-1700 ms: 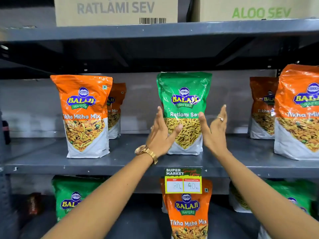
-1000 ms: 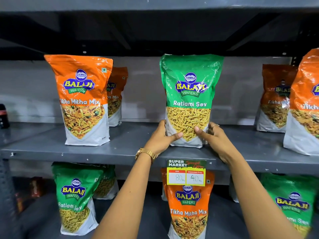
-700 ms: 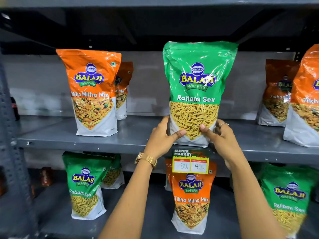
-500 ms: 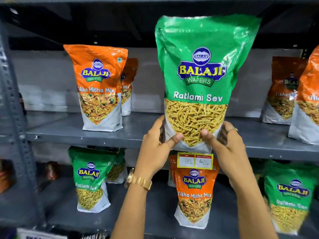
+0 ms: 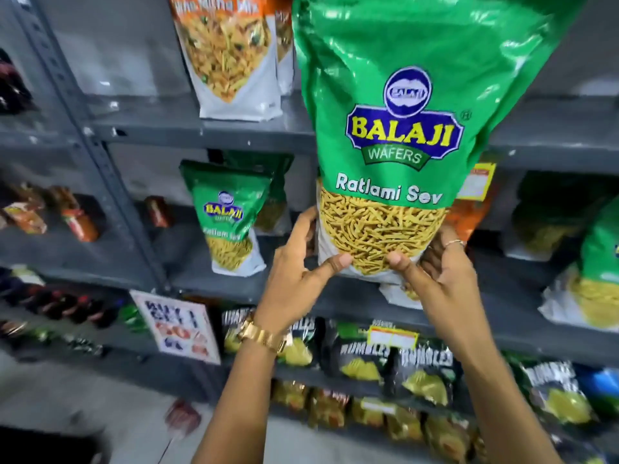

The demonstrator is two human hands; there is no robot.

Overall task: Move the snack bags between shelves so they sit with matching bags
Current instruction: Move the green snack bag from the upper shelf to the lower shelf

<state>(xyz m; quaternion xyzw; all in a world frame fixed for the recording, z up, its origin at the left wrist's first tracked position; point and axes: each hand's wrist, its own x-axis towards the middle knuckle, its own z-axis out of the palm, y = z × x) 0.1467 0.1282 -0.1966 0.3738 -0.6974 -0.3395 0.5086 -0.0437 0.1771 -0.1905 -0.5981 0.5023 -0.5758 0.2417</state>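
Head view: big green Ratlami Sev bag (image 5: 402,135) up in air, off shelf, close to camera, standing straight. Left hand (image 5: 294,272) gripping bag's bottom left corner, thumb on front. Right hand (image 5: 435,276) gripping bottom right corner, thumb on front. Behind, more green bags (image 5: 227,216) on middle shelf (image 5: 522,316). Orange Tikha Mitha Mix bag (image 5: 231,51) on shelf above.

- Ratlami Sev bag (image 5: 402,135): glossy green, blue-yellow logo, white base (yellow sev print)
- Tikha Mitha Mix bag (image 5: 231,55): orange over white
- shelf (image 5: 201,132): grey
- watch (image 5: 263,336): gold
- lower bags (image 5: 361,354): black, yellow
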